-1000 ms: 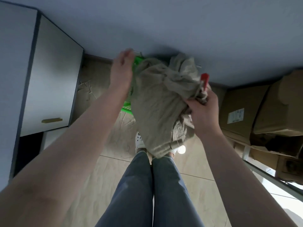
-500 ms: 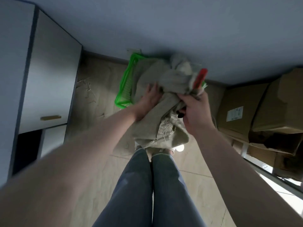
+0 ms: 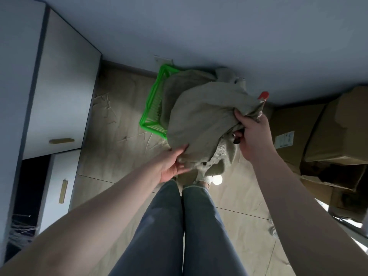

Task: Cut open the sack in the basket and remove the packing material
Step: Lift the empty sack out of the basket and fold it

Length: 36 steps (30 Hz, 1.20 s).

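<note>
Sack (image 3: pixel 201 118) bunched in both hands, over green basket (image 3: pixel 152 108).

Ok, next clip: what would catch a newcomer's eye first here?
The bulky beige sack at centre, bunched over a bright green basket on the floor by the wall. The right hand clutches its gathered top, a red-tipped tool poking out above, while the left hand takes its lower edge. Cardboard boxes are stacked at right.

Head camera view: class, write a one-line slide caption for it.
Standing over a green basket, a person bunches a beige sack with the right hand while the left hand grips its lower edge.
</note>
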Tool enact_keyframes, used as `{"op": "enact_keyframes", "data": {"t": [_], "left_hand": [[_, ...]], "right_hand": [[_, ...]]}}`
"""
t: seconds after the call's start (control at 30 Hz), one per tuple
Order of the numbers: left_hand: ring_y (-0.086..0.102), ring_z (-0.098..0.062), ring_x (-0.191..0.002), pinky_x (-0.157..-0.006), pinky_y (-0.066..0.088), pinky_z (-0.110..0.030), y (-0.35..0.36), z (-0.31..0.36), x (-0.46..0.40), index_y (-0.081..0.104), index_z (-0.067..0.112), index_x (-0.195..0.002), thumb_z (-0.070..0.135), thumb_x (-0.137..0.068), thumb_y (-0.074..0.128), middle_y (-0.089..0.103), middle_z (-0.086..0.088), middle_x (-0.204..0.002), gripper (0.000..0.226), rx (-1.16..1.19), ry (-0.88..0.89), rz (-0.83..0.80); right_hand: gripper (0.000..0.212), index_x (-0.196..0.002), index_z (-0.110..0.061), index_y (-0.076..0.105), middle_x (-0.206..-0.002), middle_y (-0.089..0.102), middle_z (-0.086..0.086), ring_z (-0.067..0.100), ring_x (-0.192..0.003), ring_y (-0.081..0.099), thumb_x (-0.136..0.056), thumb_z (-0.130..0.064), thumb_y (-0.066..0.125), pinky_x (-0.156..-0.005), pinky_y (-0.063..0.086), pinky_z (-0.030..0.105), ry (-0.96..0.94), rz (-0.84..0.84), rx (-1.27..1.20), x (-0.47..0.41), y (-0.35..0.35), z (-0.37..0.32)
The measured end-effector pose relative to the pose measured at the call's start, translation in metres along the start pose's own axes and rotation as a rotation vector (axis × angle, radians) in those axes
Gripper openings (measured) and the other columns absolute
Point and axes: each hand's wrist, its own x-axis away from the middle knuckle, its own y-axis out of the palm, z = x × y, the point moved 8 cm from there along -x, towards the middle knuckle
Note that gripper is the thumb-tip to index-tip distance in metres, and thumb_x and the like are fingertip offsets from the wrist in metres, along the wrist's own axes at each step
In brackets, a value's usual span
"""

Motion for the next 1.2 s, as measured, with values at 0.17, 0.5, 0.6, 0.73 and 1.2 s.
{"op": "enact_keyframes", "data": {"t": [0.17, 0.5, 0.6, 0.73, 1.2], "left_hand": [[0.064, -0.016, -0.069, -0.053, 0.056, -0.018, -0.008, 0.053, 0.016, 0.051, 0.001, -0.113, 0.011, -0.082, 0.075, 0.065, -0.015, -0.106, 0.04, -0.067, 0.373, 0.28], [0.07, -0.017, -0.063, -0.062, 0.06, -0.026, 0.062, 0.099, 0.052, 0.066, 0.004, -0.094, 0.01, -0.099, 0.048, 0.072, -0.008, -0.074, 0.02, -0.225, 0.494, -0.158], [0.067, -0.019, -0.08, -0.085, 0.053, -0.033, 0.057, 0.109, 0.057, 0.068, 0.008, -0.101, 0.022, -0.1, 0.048, 0.071, -0.01, -0.091, 0.025, -0.671, 0.521, -0.1], [0.055, -0.022, -0.111, -0.106, 0.041, -0.038, 0.054, 0.173, 0.081, 0.063, 0.018, -0.113, 0.038, -0.095, 0.049, 0.06, -0.013, -0.12, 0.03, -0.799, 0.978, 0.359], [0.038, -0.034, -0.137, -0.116, 0.025, -0.05, 0.055, 0.101, -0.008, 0.05, 0.009, -0.137, 0.05, -0.09, 0.035, 0.044, -0.014, -0.147, 0.064, -1.436, 0.355, 0.086]], "right_hand": [[0.041, -0.123, -0.019, 0.067, -0.11, 0.06, 0.006, 0.028, -0.095, 0.06, -0.085, -0.003, 0.064, -0.077, 0.054, 0.038, -0.631, 0.065, 1.222, 0.004, 0.004, -0.024], [0.083, -0.137, -0.019, 0.049, -0.124, 0.046, 0.001, 0.014, -0.109, 0.049, -0.067, -0.048, 0.082, -0.094, 0.042, 0.029, -0.307, -0.44, 1.133, -0.001, 0.043, 0.035], [0.055, -0.126, -0.016, 0.061, -0.109, 0.066, 0.006, 0.025, -0.102, 0.062, -0.075, -0.024, 0.08, -0.089, 0.05, 0.036, -0.333, -0.323, 1.086, -0.012, 0.032, 0.028], [0.04, -0.117, -0.014, 0.068, -0.104, 0.073, 0.005, 0.021, -0.102, 0.066, -0.078, -0.008, 0.078, -0.094, 0.052, 0.038, -0.221, -0.338, 0.992, -0.01, 0.017, 0.035], [0.018, -0.093, -0.002, 0.069, -0.09, 0.074, 0.017, 0.025, -0.09, 0.071, -0.081, 0.011, 0.066, -0.087, 0.058, 0.042, -0.158, -0.422, 0.471, 0.022, 0.013, 0.008]]}}
